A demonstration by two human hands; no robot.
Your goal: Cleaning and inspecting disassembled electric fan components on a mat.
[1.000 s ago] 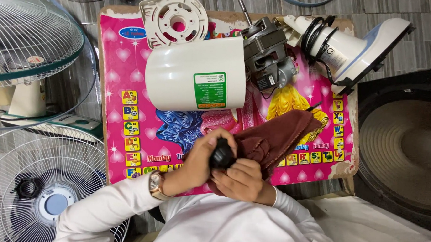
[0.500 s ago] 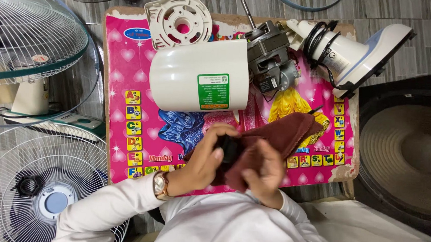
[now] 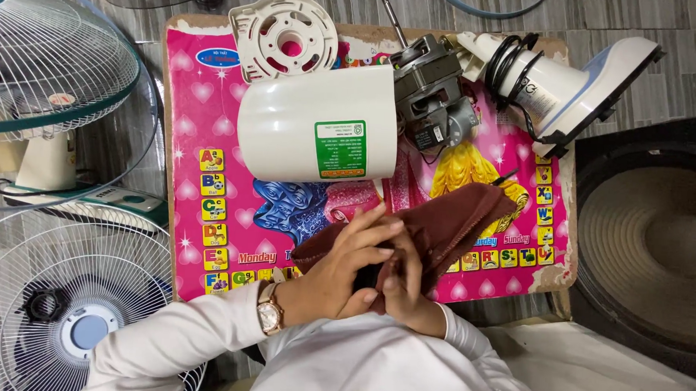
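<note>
Left hand [image 3: 345, 269], with a wristwatch [image 3: 269, 316] on its wrist, is curled closed around a small dark part [image 3: 368, 277] and also presses a fold of the dark red cloth [image 3: 447, 222] against it. Right hand [image 3: 406, 294] sits just under it, fingers bent and closed on the same dark part from the other side, so the part is almost fully hidden between both palms, close to the chest and above the near edge of the pink alphabet mat [image 3: 210, 175]. To wipe it well, I judge it is better that one hand only holds the part firm and the other hand moves the cloth in small turns, using a clean area of cloth each time and keeping the loose end away from the mat's clutter. Further on the mat lies a white cylindrical fan housing [image 3: 288, 132] on its side, touching a grey fan motor [image 3: 429, 90] with its shaft pointing away. Beyond these are a round white motor cover [image 3: 284, 39] and a white fan stand base [image 3: 575, 88] with a black cord wound on it.
</note>
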